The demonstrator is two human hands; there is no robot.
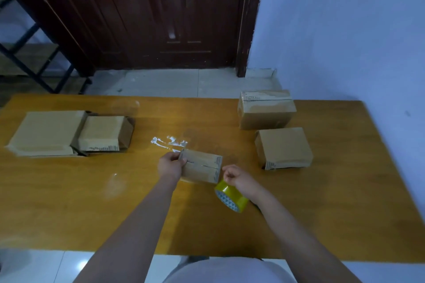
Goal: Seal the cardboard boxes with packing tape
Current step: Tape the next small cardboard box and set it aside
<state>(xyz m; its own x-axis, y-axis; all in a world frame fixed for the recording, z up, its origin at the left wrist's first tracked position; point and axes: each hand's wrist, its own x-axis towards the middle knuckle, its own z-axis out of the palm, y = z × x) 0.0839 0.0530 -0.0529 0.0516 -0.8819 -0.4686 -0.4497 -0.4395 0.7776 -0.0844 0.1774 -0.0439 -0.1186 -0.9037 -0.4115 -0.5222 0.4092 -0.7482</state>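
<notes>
Partly hidden behind the person's left hand (171,166), the near left end of a small cardboard box (201,165) cannot be seen; that hand grips the box by that end, at the middle of the wooden table (92,202). Just beside the box's right end, the right hand (236,178) is curled closed, pinching something too thin to make out, with a yellow roll of packing tape (231,197) hanging at its wrist. Two closed boxes (284,147) sit to the right, and a stack of flattened boxes (69,132) lies to the left, its layers hard to separate. Pale glare (170,141) smears the tabletop. Behind stand a dark wooden door (161,14), a pale blue wall (345,30) and a tiled floor (161,82).
</notes>
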